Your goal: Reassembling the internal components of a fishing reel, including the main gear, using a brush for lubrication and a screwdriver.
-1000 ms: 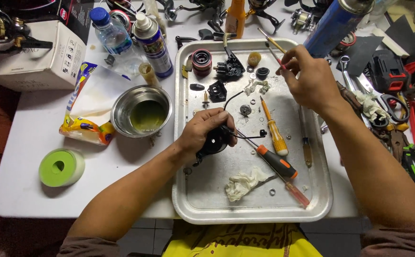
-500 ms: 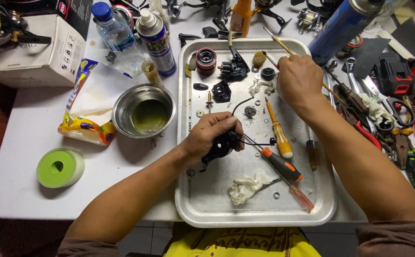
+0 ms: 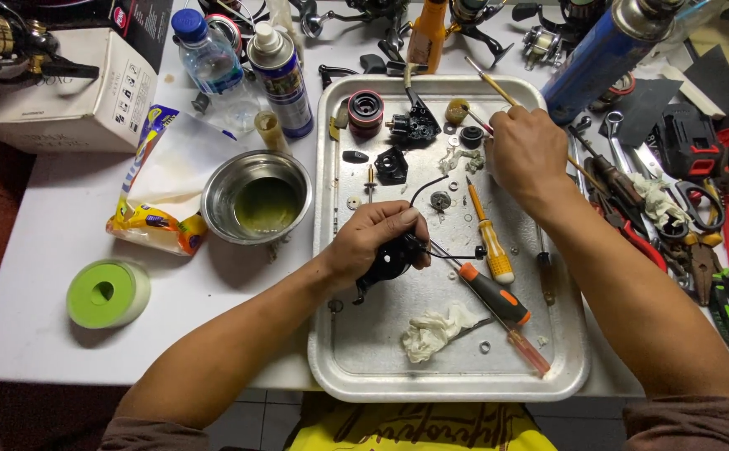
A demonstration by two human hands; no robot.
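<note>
1. Two hands shared the work: my left hand (image 3: 377, 238) gripped the black reel body (image 3: 391, 257) mid-frame, steady over the metal tray (image 3: 364, 351) so parts stayed contained.
2. My right hand (image 3: 527, 154), upper right, pinched a thin brush (image 3: 488, 83), tip angled away.

Two screwdrivers (image 3: 488, 242), one steel bowl (image 3: 257, 197), perhaps two bottles (image 3: 207, 60).

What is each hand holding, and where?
Left hand clasps a black reel body around its top; right hand pinches a thin brush along its handle.
</note>
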